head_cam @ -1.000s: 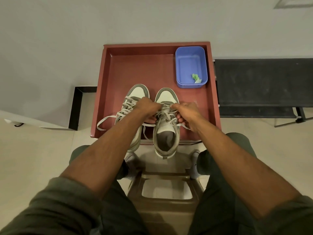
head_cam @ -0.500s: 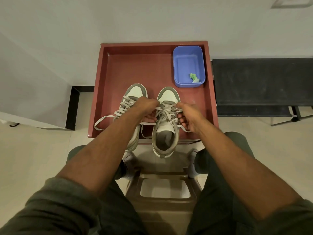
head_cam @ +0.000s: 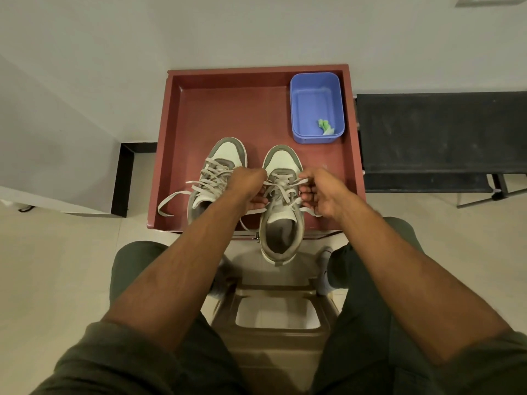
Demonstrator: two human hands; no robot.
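The nearer sneaker [head_cam: 282, 216] and the other sneaker [head_cam: 228, 151] are white with olive-grey panels; their laces [head_cam: 281, 187] are pale beige. The worktop [head_cam: 228, 109] is brick red, the tub [head_cam: 315, 104] blue, its scrap [head_cam: 323, 126] green.

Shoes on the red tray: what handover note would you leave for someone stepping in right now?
Left hand and right hand each pinch the laces of the right-side shoe.
Both shoes stand side by side on the tray; the left-side shoe has loose laces.
No bow yet on either.
To do: tighten and tie this one, then the other.
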